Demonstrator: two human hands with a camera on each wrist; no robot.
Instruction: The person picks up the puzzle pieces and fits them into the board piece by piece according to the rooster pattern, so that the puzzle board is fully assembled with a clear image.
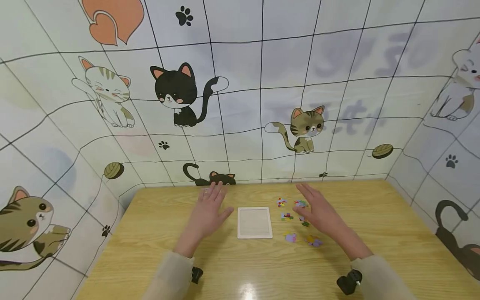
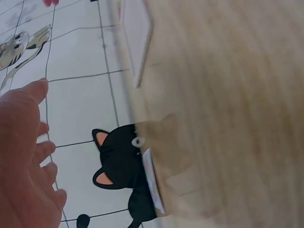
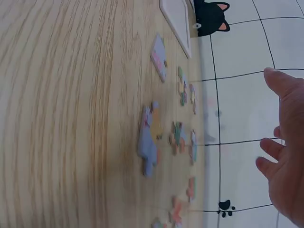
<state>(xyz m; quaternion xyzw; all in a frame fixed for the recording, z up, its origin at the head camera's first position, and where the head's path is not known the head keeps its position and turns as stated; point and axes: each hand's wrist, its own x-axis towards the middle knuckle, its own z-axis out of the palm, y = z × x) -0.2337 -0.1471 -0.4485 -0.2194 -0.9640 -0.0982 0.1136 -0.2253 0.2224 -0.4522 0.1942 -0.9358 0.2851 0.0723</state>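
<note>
My left hand (image 1: 208, 214) hovers over the table to the left of a white square puzzle tray (image 1: 255, 237), its fingers extended and holding nothing. On the tray's other side my right hand (image 1: 322, 214) hangs above several colourful jigsaw pieces (image 1: 286, 216), also holding nothing, and hides part of them. A purple and orange jigsaw piece (image 3: 148, 137) lies flat on the wood in the right wrist view. The left wrist view catches my left hand (image 2: 26, 156) raised over the tabletop.
The light wooden table (image 1: 240, 266) ends at a cat-print wall covering (image 1: 240, 125) that wraps both sides. A small flat card-like thing (image 2: 153, 180) lies near the back edge, mostly behind my left hand in the head view.
</note>
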